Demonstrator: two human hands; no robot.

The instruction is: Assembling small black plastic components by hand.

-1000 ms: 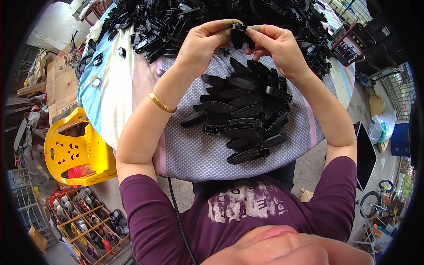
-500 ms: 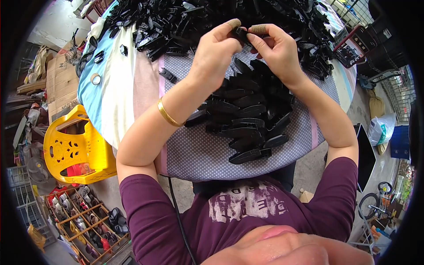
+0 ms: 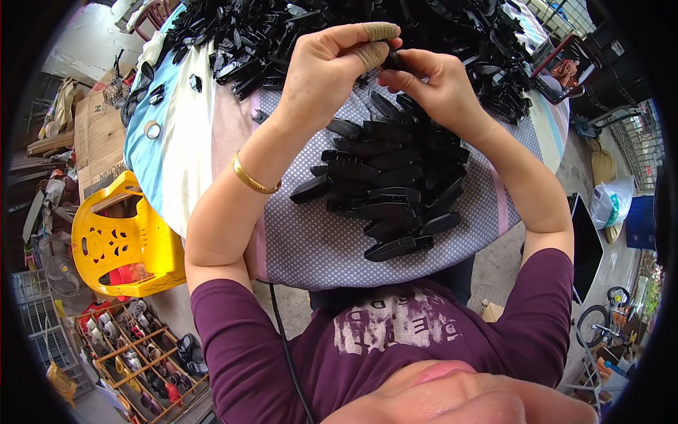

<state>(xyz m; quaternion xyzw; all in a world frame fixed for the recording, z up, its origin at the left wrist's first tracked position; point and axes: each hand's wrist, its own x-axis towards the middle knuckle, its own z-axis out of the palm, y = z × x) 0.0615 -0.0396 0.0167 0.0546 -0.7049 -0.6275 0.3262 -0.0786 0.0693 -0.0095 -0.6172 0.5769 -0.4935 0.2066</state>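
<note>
My left hand (image 3: 321,74), with tan covers on two fingers, and my right hand (image 3: 441,85) meet above the far part of the table. Between their fingertips they pinch a small black plastic part (image 3: 393,62), mostly hidden by the fingers. Below them lies a stack of long, curved black plastic pieces (image 3: 385,173), overlapping in rows on the dotted grey cloth. Beyond my hands spreads a large heap of loose black plastic parts (image 3: 247,53). Partly behind my left wrist, a single black part (image 3: 260,116) rests on the cloth.
The round table (image 3: 296,254) wears a striped and dotted cloth. A tape roll (image 3: 152,129) lies at its left side. A yellow plastic chair (image 3: 127,237) stands close on the left, above a shoe rack (image 3: 138,360). Another chair (image 3: 565,67) is at the far right. A black cable (image 3: 282,339) hangs by my body.
My left hand has moved left and turned, so its covered fingers now close over the small part. My right hand has shifted slightly down, its fingers curling in.
</note>
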